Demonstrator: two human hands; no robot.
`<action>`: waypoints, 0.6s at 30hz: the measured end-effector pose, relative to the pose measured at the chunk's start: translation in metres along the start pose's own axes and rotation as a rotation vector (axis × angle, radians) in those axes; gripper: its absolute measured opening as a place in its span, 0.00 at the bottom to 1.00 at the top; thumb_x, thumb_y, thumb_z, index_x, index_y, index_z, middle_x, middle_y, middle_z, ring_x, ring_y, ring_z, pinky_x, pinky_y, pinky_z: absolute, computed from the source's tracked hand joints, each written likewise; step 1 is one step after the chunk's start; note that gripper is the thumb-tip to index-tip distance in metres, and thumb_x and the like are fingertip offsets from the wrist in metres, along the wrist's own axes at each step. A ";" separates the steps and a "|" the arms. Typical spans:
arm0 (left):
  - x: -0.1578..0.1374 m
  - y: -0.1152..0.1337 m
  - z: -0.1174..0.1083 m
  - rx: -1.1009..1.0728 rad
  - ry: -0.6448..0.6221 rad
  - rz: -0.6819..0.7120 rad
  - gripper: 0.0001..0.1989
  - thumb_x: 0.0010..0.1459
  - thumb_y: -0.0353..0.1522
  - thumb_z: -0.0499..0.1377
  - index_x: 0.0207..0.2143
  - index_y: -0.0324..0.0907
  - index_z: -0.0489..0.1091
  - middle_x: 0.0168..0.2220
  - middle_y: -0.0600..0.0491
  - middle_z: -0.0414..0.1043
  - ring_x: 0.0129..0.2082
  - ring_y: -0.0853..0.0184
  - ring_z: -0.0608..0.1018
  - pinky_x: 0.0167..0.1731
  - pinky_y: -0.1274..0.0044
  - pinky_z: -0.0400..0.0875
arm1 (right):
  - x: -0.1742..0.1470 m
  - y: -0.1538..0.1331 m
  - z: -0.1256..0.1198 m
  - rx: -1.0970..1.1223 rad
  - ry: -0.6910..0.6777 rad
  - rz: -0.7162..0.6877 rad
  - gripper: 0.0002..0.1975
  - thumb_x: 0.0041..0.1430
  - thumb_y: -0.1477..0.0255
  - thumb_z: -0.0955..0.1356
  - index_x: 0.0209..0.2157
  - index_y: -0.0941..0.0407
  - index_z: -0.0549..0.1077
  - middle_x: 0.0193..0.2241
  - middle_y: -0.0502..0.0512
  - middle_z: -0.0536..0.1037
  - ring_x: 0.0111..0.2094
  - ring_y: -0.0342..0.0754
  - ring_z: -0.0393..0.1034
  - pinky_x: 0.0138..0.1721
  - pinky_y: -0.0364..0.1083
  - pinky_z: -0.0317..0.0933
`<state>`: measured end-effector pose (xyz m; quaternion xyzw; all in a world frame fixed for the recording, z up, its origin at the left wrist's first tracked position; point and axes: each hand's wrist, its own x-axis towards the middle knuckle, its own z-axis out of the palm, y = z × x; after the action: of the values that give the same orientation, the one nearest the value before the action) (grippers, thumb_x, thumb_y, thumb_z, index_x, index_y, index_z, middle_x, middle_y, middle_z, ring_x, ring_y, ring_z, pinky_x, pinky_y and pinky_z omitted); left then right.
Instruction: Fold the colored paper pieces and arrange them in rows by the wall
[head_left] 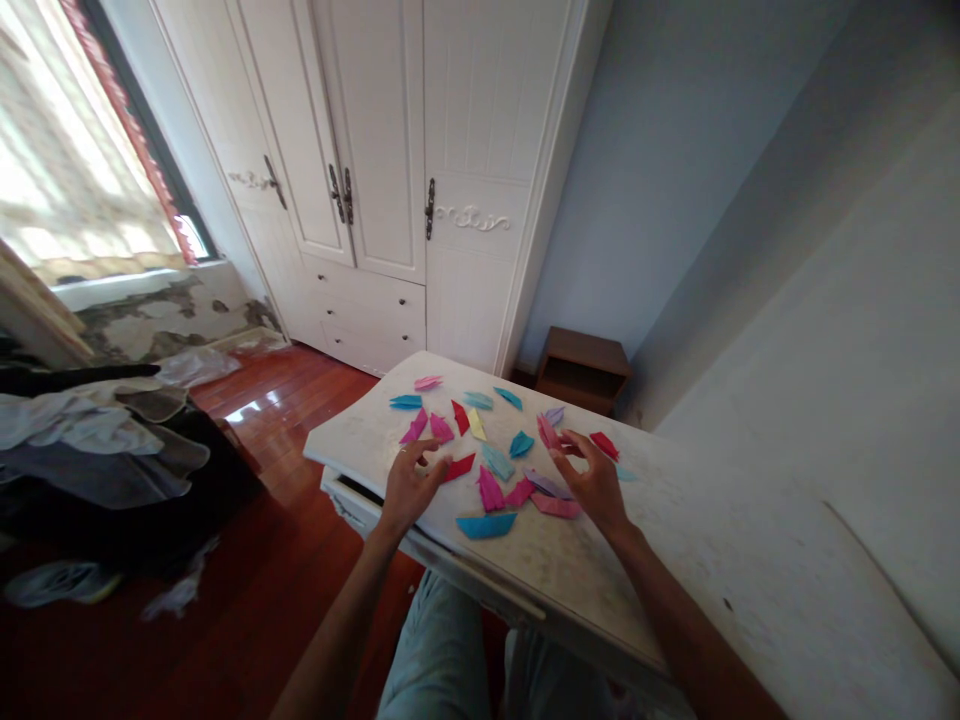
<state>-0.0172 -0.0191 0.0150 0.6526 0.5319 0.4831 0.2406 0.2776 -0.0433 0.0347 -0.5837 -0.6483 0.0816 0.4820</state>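
Many folded paper pieces in several colours lie scattered on a white table (420, 385). Between the thumb and fingers of my right hand (596, 482) is a pink folded paper piece (548, 433), with a lilac piece (555, 414) just behind it. On the left side, my left hand (411, 485) hovers with fingers curved and apart, nothing visible in them. Its thumb is close to a red folded paper piece (459, 467); whether they touch I cannot tell. Magenta pieces (491, 490) and a blue piece (486, 525) lie between my hands.
Below the table's front edge a drawer (352, 500) stands slightly open. A white wardrobe (375, 150) and a small brown cabinet (583, 368) are behind the table. Clothes (112, 440) are heaped at the left, above a shoe (60, 583) on the floor. A pale wall runs along the right.
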 end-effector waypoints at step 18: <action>0.032 0.022 -0.009 -0.473 0.010 -0.211 0.16 0.49 0.43 0.61 0.29 0.39 0.68 0.20 0.58 0.67 0.18 0.75 0.67 0.19 0.82 0.62 | -0.030 -0.066 0.027 0.163 -0.300 -0.207 0.18 0.60 0.70 0.67 0.52 0.54 0.67 0.44 0.58 0.75 0.37 0.47 0.73 0.44 0.49 0.68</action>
<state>-0.0157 0.0014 0.0492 0.5168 0.4705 0.5693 0.4329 0.2087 -0.0758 0.0486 -0.4542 -0.7608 0.1700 0.4313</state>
